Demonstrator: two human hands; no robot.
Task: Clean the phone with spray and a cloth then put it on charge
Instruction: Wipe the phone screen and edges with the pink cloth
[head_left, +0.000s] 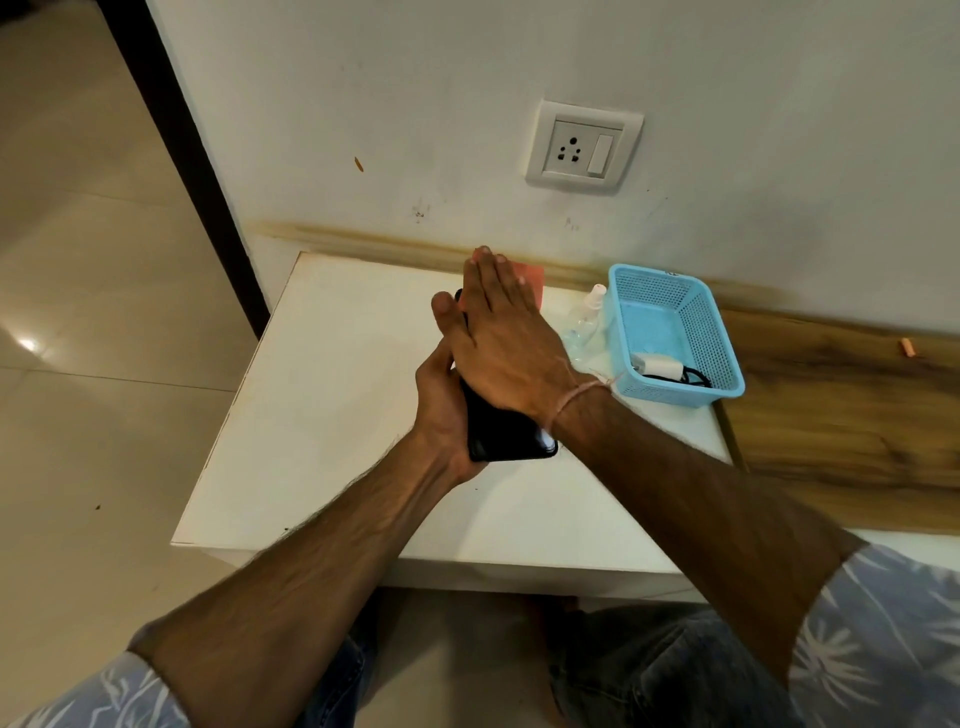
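White table (322, 415). Your left hand (441, 400) grips the phone (511, 441). Your right hand (506, 343), fingers straight, presses the cloth (530, 278) onto it.

The glossy black phone (511, 441) is tilted above the table in my left hand (441, 400), its upper part under the coral cloth (529, 280) pressed by my flat right hand (501, 338). The clear spray bottle (586, 322) is just beside the blue basket (675, 400), which holds the white charger (655, 367).

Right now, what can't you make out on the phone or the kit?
Head view:
- phone screen: mostly covered by the right hand and cloth.
- charger cable ends: behind the basket wall.
- spray bottle fill level: too small to tell.
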